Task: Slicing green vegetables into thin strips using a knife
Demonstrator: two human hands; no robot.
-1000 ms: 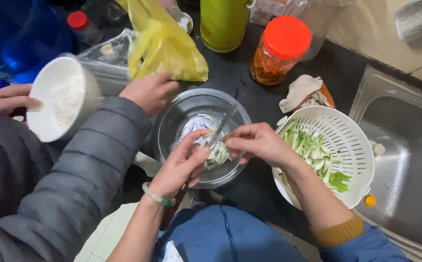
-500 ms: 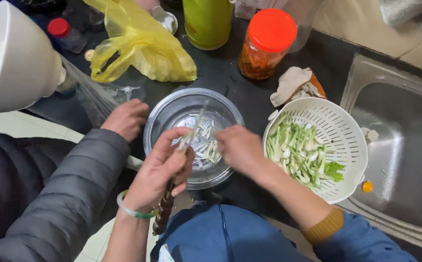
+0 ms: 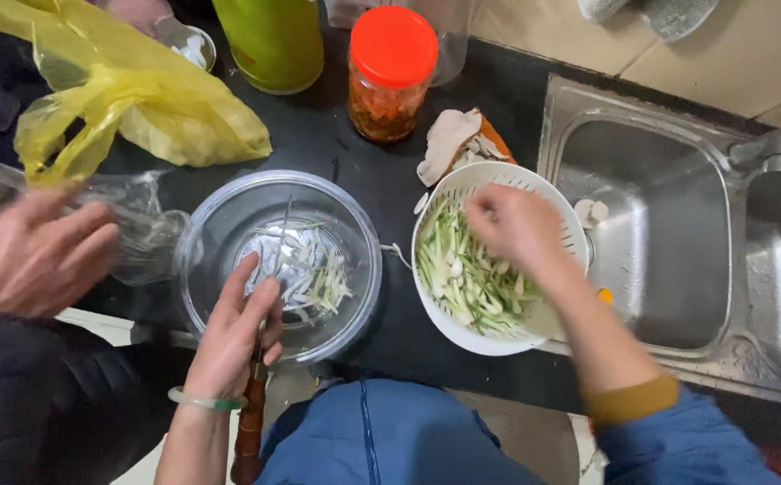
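My left hand (image 3: 233, 337), with a green bangle on the wrist, grips a knife by its brown wooden handle (image 3: 249, 422). The thin blade points into a clear bowl (image 3: 355, 224) that holds pale and green vegetable strips (image 3: 310, 269). My right hand (image 3: 512, 224) reaches into a white colander (image 3: 462, 337) to the right of the bowl. Its fingers bend down onto the green vegetable strips (image 3: 462, 278) there, and blur hides whether it holds any.
Another person's hand (image 3: 31, 256) in a dark sleeve hovers left of the bowl, beside a clear plastic bag (image 3: 139, 233). Behind stand a yellow bag (image 3: 130, 99), a green container (image 3: 274, 40) and a red-lidded jar (image 3: 390, 72). A steel sink (image 3: 660, 233) lies on the right.
My right hand has moved from the clear bowl over to the colander. The other person's white bowl has left the view and their hand has shifted left.
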